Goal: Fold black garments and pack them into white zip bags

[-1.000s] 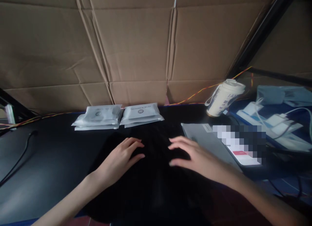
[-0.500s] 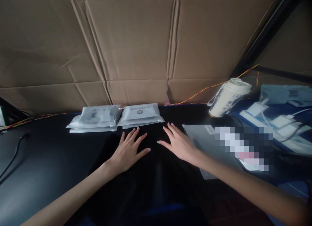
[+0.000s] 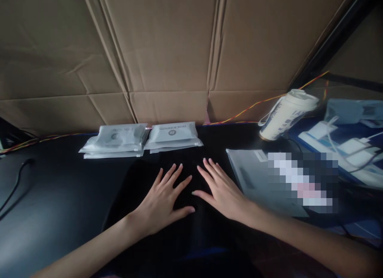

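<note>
The left hand (image 3: pixel 164 198) and right hand (image 3: pixel 223 190) are both open and empty, fingers spread above or on the black table (image 3: pixel 60 182), though whether they touch it is hard to tell in the dark, and both forearms are cut off by the frame. Beyond them, side by side at the table's back, lie a left pile of plastic pouches (image 3: pixel 116 136) and a right pile (image 3: pixel 172 133), their contents blurred by the cloudy plastic. The right forearm hides part of a grey folder (image 3: pixel 257 174), pixelation masks something beside it, and the tumbler's (image 3: pixel 285 116) lettering is only partly readable.
</note>
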